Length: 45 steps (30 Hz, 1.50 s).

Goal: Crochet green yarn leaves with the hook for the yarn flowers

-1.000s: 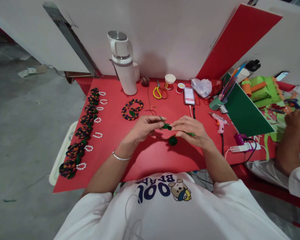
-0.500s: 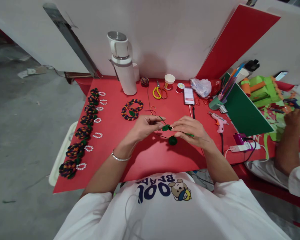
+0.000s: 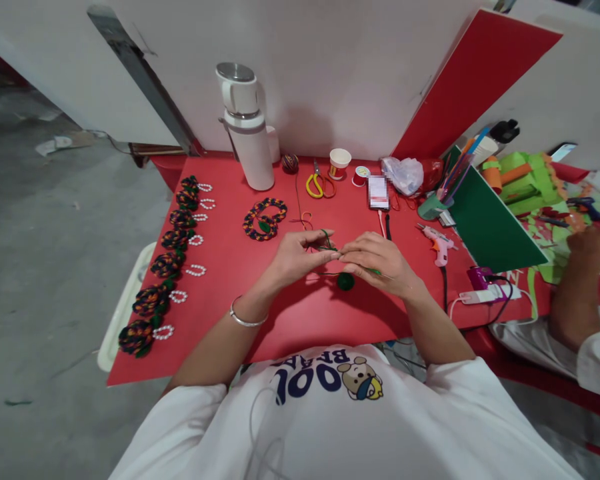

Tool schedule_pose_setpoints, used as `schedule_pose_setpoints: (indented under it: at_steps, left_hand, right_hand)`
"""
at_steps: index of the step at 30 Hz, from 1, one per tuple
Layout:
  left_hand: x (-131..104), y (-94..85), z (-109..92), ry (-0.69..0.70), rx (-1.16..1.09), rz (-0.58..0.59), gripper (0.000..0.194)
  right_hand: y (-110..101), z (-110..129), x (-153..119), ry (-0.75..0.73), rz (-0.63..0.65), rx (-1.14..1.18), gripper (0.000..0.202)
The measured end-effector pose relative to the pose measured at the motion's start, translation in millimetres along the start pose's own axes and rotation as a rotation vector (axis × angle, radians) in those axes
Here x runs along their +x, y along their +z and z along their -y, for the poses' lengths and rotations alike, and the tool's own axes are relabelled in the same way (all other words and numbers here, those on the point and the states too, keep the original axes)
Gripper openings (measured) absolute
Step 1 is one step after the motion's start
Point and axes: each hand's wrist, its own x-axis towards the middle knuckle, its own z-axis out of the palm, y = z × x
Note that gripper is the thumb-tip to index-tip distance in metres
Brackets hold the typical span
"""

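My left hand (image 3: 299,255) is closed on green yarn (image 3: 326,236), thumb toward the right fingertips. Most of the small green crocheted piece is hidden behind its fingers. A strand loops up over the left index finger. My right hand (image 3: 383,261) is closed around what looks like a crochet hook (image 3: 375,271), whose green handle shows beneath the fingers. The fingertips of both hands meet. Just below them on the table lies a small ball of green yarn (image 3: 346,281). A wreath of braided dark multicoloured yarn (image 3: 250,227) with a green leaf rests beyond my left hand.
Several yarn bundles (image 3: 167,265) with bead strings (image 3: 195,270) line the red table's left side. Behind stand a white flask (image 3: 253,153), scissors (image 3: 315,187), a paper cup (image 3: 339,163) and a phone (image 3: 378,192). A glue gun (image 3: 441,248) and a co-worker's arm (image 3: 577,287) are rightward.
My left hand has turned and shifted slightly right, so its thumb meets the right fingertips and covers the green piece. The yarn strand now curls over the left index finger.
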Motion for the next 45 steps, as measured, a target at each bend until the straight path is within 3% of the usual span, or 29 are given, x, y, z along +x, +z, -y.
schedule_pose_setpoints:
  at_steps: [4, 10, 13, 16, 19, 21, 24, 27, 33, 39, 45]
  left_hand:
    - [1.9, 3.3, 7.6, -0.056, -0.051, -0.033, 0.053]
    - [1.9, 5.3, 7.2, 0.040, 0.020, -0.112, 0.034]
    - [0.4, 3.1, 4.8, 0.048, -0.008, -0.093, 0.032]
    - [-2.4, 0.5, 1.8, 0.010, -0.091, -0.047, 0.033]
    - [-4.4, 2.1, -0.1, -0.027, -0.242, 0.010, 0.039]
    - [-4.4, 6.8, 0.5, -0.032, -0.337, 0.016, 0.042]
    - [-3.3, 15.3, 4.2, -0.048, -0.416, -0.012, 0.046]
    - [-3.2, 17.1, 7.2, -0.061, -0.420, -0.035, 0.047]
    - [-4.1, 1.7, 0.7, 0.052, -0.293, 0.040, 0.033]
    - [-1.4, 0.6, 1.8, 0.024, -0.272, -0.032, 0.032]
    - [-0.7, -3.8, 7.0, -0.017, -0.273, 0.062, 0.036]
  right_hand:
    - [0.1, 2.7, 0.8, -0.015, -0.033, -0.032, 0.017]
    - [0.5, 5.7, 1.2, 0.048, 0.002, -0.036, 0.013]
    - [-2.7, 5.0, 0.8, 0.136, -0.061, 0.141, 0.014]
    - [-2.8, -0.8, -3.6, 0.344, -0.143, 0.408, 0.016]
    - [8.7, -8.7, -11.9, 0.547, -0.235, 0.677, 0.024]
    - [23.0, -10.2, -17.1, 0.590, -0.341, 0.757, 0.032]
    - [45.5, -3.2, -20.9, 0.535, -0.499, 0.622, 0.031]
    - [57.6, 8.3, -19.7, 0.422, -0.574, 0.433, 0.022]
    - [52.5, 16.1, -15.7, 0.390, -0.489, 0.365, 0.022]
    - [45.3, 14.6, -16.9, 0.392, -0.435, 0.401, 0.024]
    - [40.2, 12.7, -20.3, 0.378, -0.401, 0.444, 0.021]
